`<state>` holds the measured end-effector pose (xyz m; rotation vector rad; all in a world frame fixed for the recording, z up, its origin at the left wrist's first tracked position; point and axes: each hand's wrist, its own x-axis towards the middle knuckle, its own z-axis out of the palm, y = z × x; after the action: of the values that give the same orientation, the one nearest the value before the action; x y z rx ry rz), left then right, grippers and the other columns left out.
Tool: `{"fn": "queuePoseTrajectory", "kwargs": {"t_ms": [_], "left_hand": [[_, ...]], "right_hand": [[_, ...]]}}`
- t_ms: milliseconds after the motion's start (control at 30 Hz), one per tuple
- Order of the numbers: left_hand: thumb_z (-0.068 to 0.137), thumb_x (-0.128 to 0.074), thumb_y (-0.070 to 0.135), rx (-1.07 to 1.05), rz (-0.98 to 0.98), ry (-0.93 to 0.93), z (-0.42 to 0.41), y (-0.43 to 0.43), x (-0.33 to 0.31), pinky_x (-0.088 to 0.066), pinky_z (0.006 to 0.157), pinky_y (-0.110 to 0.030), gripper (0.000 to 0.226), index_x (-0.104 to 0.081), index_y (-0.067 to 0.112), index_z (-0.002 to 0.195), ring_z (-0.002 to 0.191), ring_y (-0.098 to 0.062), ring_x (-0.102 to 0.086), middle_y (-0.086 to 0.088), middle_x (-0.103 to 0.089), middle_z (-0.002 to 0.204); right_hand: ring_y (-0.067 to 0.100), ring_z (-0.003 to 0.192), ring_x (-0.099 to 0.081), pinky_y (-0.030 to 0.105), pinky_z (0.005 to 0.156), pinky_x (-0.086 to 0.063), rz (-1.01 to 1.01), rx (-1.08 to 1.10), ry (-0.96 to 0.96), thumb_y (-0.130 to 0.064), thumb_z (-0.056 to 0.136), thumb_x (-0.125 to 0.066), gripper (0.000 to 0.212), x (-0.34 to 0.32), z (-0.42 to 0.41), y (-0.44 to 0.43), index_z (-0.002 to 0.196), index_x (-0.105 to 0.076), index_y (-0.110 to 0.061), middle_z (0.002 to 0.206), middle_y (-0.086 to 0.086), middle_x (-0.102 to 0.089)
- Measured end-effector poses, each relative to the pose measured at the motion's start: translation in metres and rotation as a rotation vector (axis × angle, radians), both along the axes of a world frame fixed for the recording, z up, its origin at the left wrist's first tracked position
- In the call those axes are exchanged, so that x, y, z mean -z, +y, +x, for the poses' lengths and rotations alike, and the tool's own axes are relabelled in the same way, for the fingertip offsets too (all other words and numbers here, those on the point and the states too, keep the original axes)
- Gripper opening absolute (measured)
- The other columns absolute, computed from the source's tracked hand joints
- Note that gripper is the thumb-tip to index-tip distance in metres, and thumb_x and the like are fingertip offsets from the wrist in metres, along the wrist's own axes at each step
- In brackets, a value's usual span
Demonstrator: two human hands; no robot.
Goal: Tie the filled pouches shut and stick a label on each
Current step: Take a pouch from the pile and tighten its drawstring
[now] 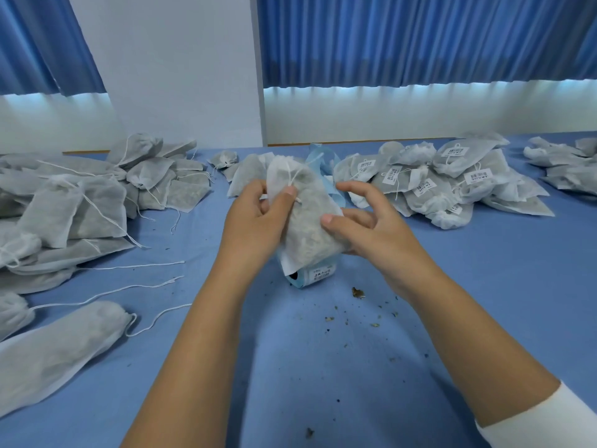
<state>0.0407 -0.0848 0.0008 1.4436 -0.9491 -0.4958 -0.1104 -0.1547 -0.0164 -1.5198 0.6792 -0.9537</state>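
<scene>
Above the table's [323,367] centre, a filled pouch [305,221] is held upright, drawstring neck at 12 o'clock. The left hand [255,221] grips its 9 o'clock side, thumb by the cord; the right hand [371,224] pinches its 3 o'clock side, forefinger lifted. A label roll [311,277] lies just beneath. Plain pouches [80,202] heap at 9 o'clock, labelled pouches [452,179] at 2 o'clock.

left hand [255,223], right hand [368,229], gripping pouch [307,236]

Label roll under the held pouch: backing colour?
Light blue backing on the label roll, with white printed labels; clearest in the head view.
</scene>
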Motion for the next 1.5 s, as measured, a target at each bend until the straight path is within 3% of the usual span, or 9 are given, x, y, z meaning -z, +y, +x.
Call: {"fn": "queuePoseTrajectory", "kwargs": {"t_ms": [200, 367, 500, 600, 733, 933, 1167, 1267, 1500], "left_hand": [[0.090, -0.071, 0.027, 0.122, 0.021, 0.039, -0.005, 0.000, 0.003, -0.058, 0.077, -0.025, 0.028, -0.063, 0.017, 0.115, 0.092, -0.013, -0.073, 0.000, -0.075, 0.100], [0.089, -0.073, 0.017, 0.212, 0.019, 0.115, -0.004, 0.000, 0.003, -0.057, 0.092, -0.046, 0.036, -0.060, 0.017, 0.122, 0.103, -0.019, -0.071, -0.005, -0.073, 0.112], [0.085, -0.077, 0.022, 0.142, 0.015, 0.142, 0.001, -0.002, 0.006, -0.058, 0.078, -0.037, 0.036, -0.059, 0.022, 0.116, 0.092, -0.017, -0.074, -0.001, -0.077, 0.097], [0.080, -0.081, 0.030, 0.064, 0.066, 0.130, 0.007, -0.003, 0.008, -0.056, 0.074, -0.031, 0.033, -0.058, 0.028, 0.104, 0.089, -0.014, -0.073, 0.004, -0.076, 0.093], [0.079, -0.082, 0.033, 0.051, 0.125, 0.077, 0.013, -0.003, 0.007, -0.058, 0.083, -0.037, 0.032, -0.063, 0.026, 0.104, 0.093, -0.016, -0.072, 0.001, -0.074, 0.102], [0.075, -0.085, 0.034, 0.144, 0.158, -0.001, 0.010, -0.001, 0.009, -0.055, 0.064, -0.022, 0.031, -0.070, 0.027, 0.101, 0.080, -0.006, -0.073, 0.008, -0.076, 0.089], [0.075, -0.085, 0.028, 0.262, 0.243, -0.098, 0.003, 0.001, 0.007, -0.058, 0.080, -0.038, 0.028, -0.072, 0.023, 0.100, 0.088, -0.018, -0.073, 0.000, -0.077, 0.092], [0.074, -0.085, 0.030, 0.300, 0.274, -0.132, 0.001, 0.002, 0.006, -0.058, 0.080, -0.035, 0.030, -0.073, 0.025, 0.101, 0.089, -0.017, -0.073, 0.001, -0.077, 0.092], [0.075, -0.085, 0.034, 0.351, 0.269, -0.126, -0.001, 0.003, 0.006, -0.056, 0.073, -0.027, 0.031, -0.071, 0.025, 0.102, 0.087, -0.012, -0.073, 0.005, -0.076, 0.093]], "right_hand": [[0.028, 0.088, -0.073, 0.038, 0.084, -0.058, -0.006, 0.031, -0.038, -0.019, 0.081, -0.078, 0.056, 0.004, 0.002, 0.001, 0.124, -0.048, -0.037, 0.091, 0.012, -0.075], [0.024, 0.087, -0.073, 0.037, 0.082, -0.058, 0.034, 0.033, -0.077, -0.021, 0.080, -0.080, 0.053, 0.005, 0.002, 0.001, 0.122, -0.051, -0.036, 0.092, 0.009, -0.076], [0.002, 0.072, -0.065, 0.030, 0.069, -0.059, -0.037, 0.254, -0.043, -0.021, 0.085, -0.074, 0.027, 0.002, 0.002, -0.001, 0.109, -0.064, -0.028, 0.083, -0.004, -0.067], [-0.003, 0.060, -0.052, 0.023, 0.065, -0.054, -0.084, 0.400, -0.064, -0.019, 0.090, -0.067, 0.003, -0.005, -0.006, -0.007, 0.089, -0.067, -0.022, 0.075, -0.006, -0.057], [0.001, 0.066, -0.053, 0.020, 0.062, -0.047, -0.018, 0.248, -0.101, -0.016, 0.092, -0.062, 0.020, -0.016, -0.015, -0.010, 0.075, -0.069, -0.025, 0.071, -0.016, -0.062], [0.010, 0.065, -0.047, 0.022, 0.059, -0.044, -0.004, -0.067, 0.044, -0.024, 0.083, -0.067, 0.013, -0.016, -0.016, -0.008, 0.072, -0.074, -0.024, 0.078, 0.003, -0.055], [0.006, 0.063, -0.050, 0.023, 0.059, -0.044, -0.001, 0.046, 0.120, -0.018, 0.088, -0.064, 0.022, -0.013, -0.014, -0.009, 0.070, -0.075, -0.022, 0.072, -0.003, -0.060], [0.005, 0.064, -0.052, 0.025, 0.063, -0.046, -0.003, 0.095, 0.178, -0.022, 0.086, -0.068, 0.014, -0.011, -0.014, -0.010, 0.074, -0.074, -0.018, 0.071, -0.007, -0.063], [-0.001, 0.060, -0.054, 0.011, 0.054, -0.044, -0.082, 0.186, 0.204, -0.027, 0.080, -0.078, 0.014, -0.005, -0.010, -0.009, 0.073, -0.070, -0.018, 0.064, -0.012, -0.062]]}}
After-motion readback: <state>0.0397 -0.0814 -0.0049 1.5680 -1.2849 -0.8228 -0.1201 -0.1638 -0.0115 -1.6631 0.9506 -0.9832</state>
